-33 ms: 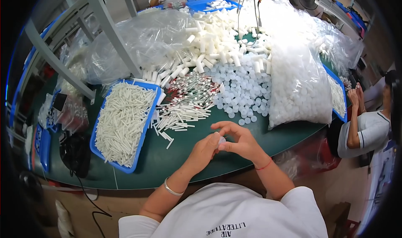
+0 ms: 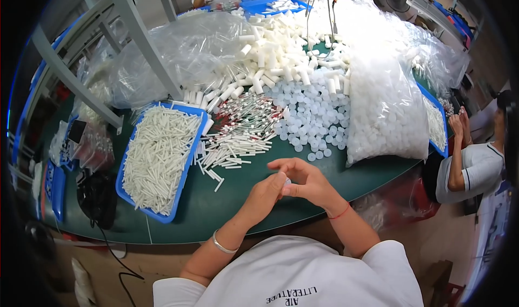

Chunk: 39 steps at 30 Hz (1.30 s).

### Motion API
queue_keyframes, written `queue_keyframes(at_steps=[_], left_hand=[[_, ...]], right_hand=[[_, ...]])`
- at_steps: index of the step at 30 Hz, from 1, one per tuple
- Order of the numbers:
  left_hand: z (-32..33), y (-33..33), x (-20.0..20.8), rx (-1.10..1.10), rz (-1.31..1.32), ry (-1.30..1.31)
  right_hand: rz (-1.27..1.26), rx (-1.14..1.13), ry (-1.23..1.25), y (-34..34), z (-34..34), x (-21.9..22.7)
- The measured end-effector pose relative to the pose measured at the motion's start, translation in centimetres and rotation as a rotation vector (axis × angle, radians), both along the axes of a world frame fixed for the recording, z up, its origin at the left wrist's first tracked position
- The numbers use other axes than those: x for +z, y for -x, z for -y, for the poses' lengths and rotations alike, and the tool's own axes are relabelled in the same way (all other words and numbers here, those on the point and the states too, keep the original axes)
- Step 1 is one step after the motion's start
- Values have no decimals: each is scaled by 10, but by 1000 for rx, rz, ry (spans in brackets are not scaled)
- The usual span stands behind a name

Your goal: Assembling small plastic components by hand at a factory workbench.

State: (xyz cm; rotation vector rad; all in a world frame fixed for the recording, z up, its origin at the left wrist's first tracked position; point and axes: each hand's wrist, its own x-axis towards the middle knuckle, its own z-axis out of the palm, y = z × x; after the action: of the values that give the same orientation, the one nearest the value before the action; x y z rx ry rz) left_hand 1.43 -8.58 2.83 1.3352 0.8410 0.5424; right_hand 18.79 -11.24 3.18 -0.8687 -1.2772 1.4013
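Observation:
Just over the near edge of the table, my left hand (image 2: pixel 263 197) and my right hand (image 2: pixel 309 184) meet with their fingers closed around a small translucent plastic cap (image 2: pixel 287 182). Most of the cap is hidden by the fingers, and whether another part sits in it cannot be made out. Beyond my hands lies a heap of similar pale translucent caps (image 2: pixel 311 118). To its left are thin red, green and silver parts (image 2: pixel 246 115), with short white sticks (image 2: pixel 238 151) spread in front of them.
A blue tray (image 2: pixel 162 218) full of white sticks stands left on the green table (image 2: pixel 216 215). White foam-like cylinders (image 2: pixel 270 50) pile up behind. A clear bag (image 2: pixel 384 107) of white pieces leans at right, and a grey metal frame (image 2: pixel 146 42) rises at left. Co-workers (image 2: pixel 467 164) sit right and far.
The fingers of my right hand have shifted very slightly to the left and closer to my left hand. All else looks the same.

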Motion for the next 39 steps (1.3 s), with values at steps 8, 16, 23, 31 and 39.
queue_keyframes(at_steps=[8,16,23,31,39], left_hand=[[8,0,-1,-30,32,-115],[11,-8,-14,3,147,178],[10,-15,-9,29,271,428],[9,-28,-10,-17,452,641],[40,-63,-29,-216,367,870]], right_hand=[[-397,253,322,9,7,-13],[-491,257,473,7,10,-19],[-552,192,434,3,14,-21],[134,-176,-105,-8,44,4],[782,-314,-399,-28,99,-11]])
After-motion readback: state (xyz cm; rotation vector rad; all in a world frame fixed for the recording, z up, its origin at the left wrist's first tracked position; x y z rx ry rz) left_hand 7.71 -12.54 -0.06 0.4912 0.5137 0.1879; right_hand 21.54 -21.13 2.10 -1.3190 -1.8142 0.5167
